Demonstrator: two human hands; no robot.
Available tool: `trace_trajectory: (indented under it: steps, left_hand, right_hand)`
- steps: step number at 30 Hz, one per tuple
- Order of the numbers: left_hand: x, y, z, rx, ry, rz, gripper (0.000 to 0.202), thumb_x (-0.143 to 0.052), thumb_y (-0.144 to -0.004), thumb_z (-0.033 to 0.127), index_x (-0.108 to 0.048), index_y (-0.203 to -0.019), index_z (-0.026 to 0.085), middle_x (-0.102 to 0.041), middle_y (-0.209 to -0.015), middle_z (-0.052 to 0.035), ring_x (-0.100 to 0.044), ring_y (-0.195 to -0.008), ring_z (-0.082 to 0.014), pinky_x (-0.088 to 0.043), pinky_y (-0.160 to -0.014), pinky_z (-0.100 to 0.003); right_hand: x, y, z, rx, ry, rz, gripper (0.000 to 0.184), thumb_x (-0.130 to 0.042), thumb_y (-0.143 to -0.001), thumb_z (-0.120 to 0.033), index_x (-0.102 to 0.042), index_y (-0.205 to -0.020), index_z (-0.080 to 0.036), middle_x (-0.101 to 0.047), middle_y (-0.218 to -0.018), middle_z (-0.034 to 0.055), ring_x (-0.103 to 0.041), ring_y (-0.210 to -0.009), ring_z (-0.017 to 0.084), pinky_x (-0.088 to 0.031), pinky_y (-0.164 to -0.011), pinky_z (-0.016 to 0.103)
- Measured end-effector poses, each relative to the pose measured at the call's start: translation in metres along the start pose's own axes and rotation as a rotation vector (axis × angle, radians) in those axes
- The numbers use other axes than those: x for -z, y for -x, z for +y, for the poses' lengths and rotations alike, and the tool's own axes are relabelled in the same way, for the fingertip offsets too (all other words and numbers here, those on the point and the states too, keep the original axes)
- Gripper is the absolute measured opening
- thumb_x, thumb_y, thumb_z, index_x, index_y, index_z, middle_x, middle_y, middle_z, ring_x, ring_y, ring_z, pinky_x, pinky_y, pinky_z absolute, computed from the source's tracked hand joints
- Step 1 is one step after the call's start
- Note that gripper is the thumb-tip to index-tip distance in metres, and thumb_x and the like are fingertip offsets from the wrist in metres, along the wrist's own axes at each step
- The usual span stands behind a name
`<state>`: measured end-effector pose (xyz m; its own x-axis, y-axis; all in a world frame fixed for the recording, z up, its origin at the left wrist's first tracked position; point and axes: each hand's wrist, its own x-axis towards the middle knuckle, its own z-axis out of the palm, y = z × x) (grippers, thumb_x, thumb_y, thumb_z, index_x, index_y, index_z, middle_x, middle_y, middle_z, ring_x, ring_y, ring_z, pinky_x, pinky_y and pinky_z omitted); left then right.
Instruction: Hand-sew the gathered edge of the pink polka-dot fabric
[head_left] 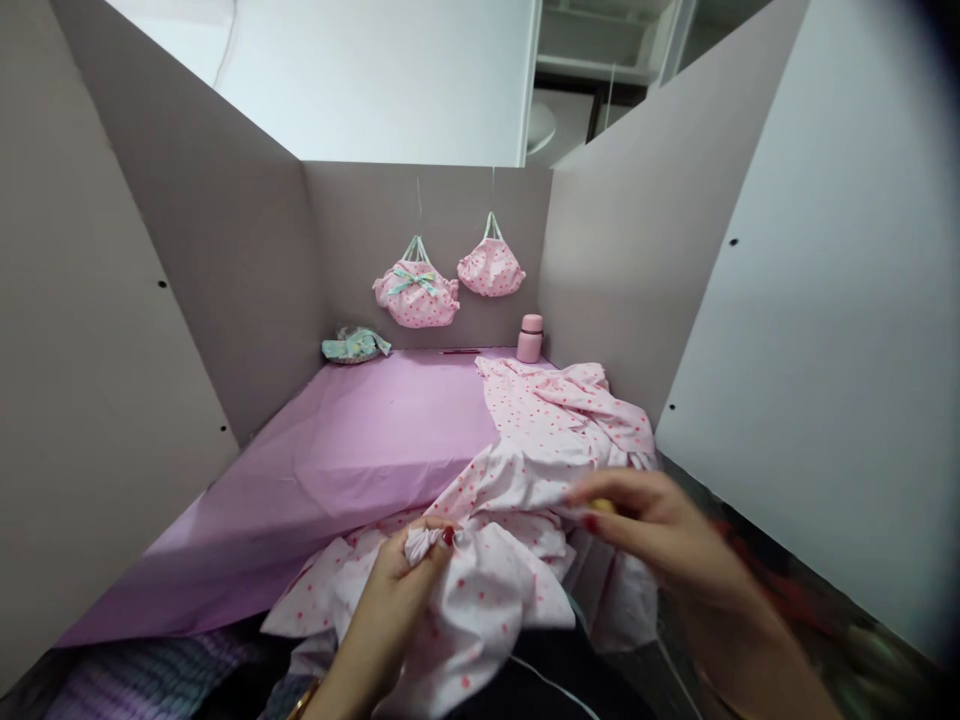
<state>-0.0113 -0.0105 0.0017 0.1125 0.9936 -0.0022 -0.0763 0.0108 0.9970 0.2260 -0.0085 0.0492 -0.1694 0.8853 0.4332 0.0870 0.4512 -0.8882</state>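
Near the front of the table, my left hand (409,565) pinches a bunched fold of pale pink fabric with red dots (480,580). The gathered pleats stick up between thumb and fingers, and the rest hangs down over my lap. To the right, my right hand (649,515) is raised just above the cloth, its thumb and fingers brought together. A small yellow thing (602,506) shows between them, too blurred to name. Whatever the fingertips pinch is too small to make out.
Grey panels enclose the purple-covered table (397,410). Two dotted fabric pouches (416,300) hang at the back. A pink bottle (529,340), a dark red pen-like stick (460,352) and a green printed bundle (354,346) lie along the rear. More dotted cloth (555,400) covers the right side.
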Motion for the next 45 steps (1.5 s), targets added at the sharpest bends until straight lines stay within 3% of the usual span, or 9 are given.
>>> trace_trajectory:
  steps: [3,6,10,21,26,30,35,40,45]
  left_hand:
    - [-0.002,0.002,0.005,-0.097,-0.114,-0.069,0.010,-0.058,-0.075,0.025,-0.064,-0.076,0.017,-0.062,-0.065,0.0007,-0.053,-0.059,-0.0149,-0.040,-0.056,-0.022]
    - [-0.002,0.005,0.011,-0.245,-0.256,-0.135,0.016,-0.053,-0.081,0.025,-0.067,-0.081,0.018,-0.067,-0.072,-0.0022,-0.058,-0.067,-0.0179,-0.042,-0.063,-0.024]
    - [0.001,0.007,0.014,-0.393,-0.465,-0.106,0.020,-0.047,-0.085,0.022,-0.067,-0.089,0.020,-0.070,-0.077,-0.0035,-0.061,-0.070,-0.0180,-0.043,-0.065,-0.025]
    - [0.007,0.008,-0.001,-0.602,-0.827,-0.053,0.029,-0.047,-0.079,0.008,-0.065,-0.098,0.020,-0.072,-0.086,-0.0087,-0.064,-0.079,-0.0224,-0.045,-0.071,-0.033]
    - [0.007,0.007,0.001,-0.523,-0.720,-0.086,0.023,-0.047,-0.080,0.009,-0.067,-0.087,0.017,-0.072,-0.079,-0.0070,-0.063,-0.071,-0.0194,-0.044,-0.066,-0.029]
    - [0.008,0.003,-0.001,-0.328,-0.423,-0.070,0.013,-0.053,-0.080,0.018,-0.064,-0.075,0.016,-0.064,-0.067,-0.0021,-0.056,-0.061,-0.0149,-0.040,-0.057,-0.024]
    - [0.005,-0.002,-0.004,-0.088,-0.169,-0.080,0.014,-0.058,-0.076,0.028,-0.058,-0.070,0.015,-0.048,-0.057,0.0041,-0.041,-0.052,-0.0107,-0.032,-0.050,-0.022]
    - [0.002,-0.002,-0.002,0.001,-0.059,-0.105,0.018,-0.062,-0.073,0.033,-0.058,-0.074,0.015,-0.050,-0.062,0.0029,-0.042,-0.057,-0.0112,-0.034,-0.053,-0.022]
    - [0.002,-0.002,-0.002,0.034,-0.020,-0.126,0.021,-0.064,-0.072,0.034,-0.060,-0.075,0.014,-0.053,-0.061,0.0023,-0.044,-0.057,-0.0113,-0.035,-0.055,-0.022]
  right_hand:
    - [-0.040,-0.013,0.029,-0.158,-0.114,-0.297,0.040,-0.066,-0.075,-0.031,-0.059,-0.113,-0.019,-0.032,-0.051,-0.0085,-0.026,-0.043,0.004,-0.022,-0.038,0.014]
    - [-0.058,-0.016,0.051,-0.203,-0.147,-0.427,0.030,-0.067,-0.073,-0.035,-0.066,-0.096,-0.016,-0.037,-0.053,-0.0072,-0.030,-0.045,0.005,-0.024,-0.041,0.015]
    - [-0.054,-0.013,0.057,-0.230,-0.145,-0.425,0.019,-0.063,-0.077,-0.032,-0.064,-0.069,-0.014,-0.043,-0.053,-0.0054,-0.034,-0.047,0.006,-0.026,-0.043,0.016]
    - [-0.048,-0.007,0.066,-0.163,0.221,-0.295,0.017,-0.058,-0.080,-0.031,-0.066,-0.076,-0.017,-0.061,-0.068,0.0018,-0.051,-0.062,0.014,-0.038,-0.054,0.023]
    - [-0.051,-0.007,0.069,-0.155,0.260,-0.287,0.019,-0.057,-0.080,-0.033,-0.066,-0.077,-0.017,-0.063,-0.071,0.0032,-0.055,-0.066,0.016,-0.041,-0.058,0.025]
    - [-0.054,-0.005,0.062,-0.146,0.304,-0.253,0.020,-0.055,-0.081,-0.033,-0.062,-0.080,-0.015,-0.054,-0.061,0.0000,-0.048,-0.054,0.012,-0.036,-0.049,0.021]
    - [-0.054,0.002,0.043,-0.012,0.344,-0.114,0.019,-0.044,-0.088,-0.025,-0.058,-0.082,-0.015,-0.055,-0.066,0.0007,-0.050,-0.060,0.012,-0.039,-0.053,0.021]
    - [-0.060,0.011,0.030,0.057,0.377,-0.212,0.018,-0.044,-0.089,-0.020,-0.062,-0.089,-0.017,-0.063,-0.077,0.0021,-0.056,-0.067,0.013,-0.043,-0.062,0.023]
    - [-0.064,0.012,0.025,0.127,0.499,-0.181,0.017,-0.040,-0.089,-0.017,-0.057,-0.086,-0.015,-0.059,-0.075,0.0027,-0.054,-0.069,0.014,-0.040,-0.063,0.025]
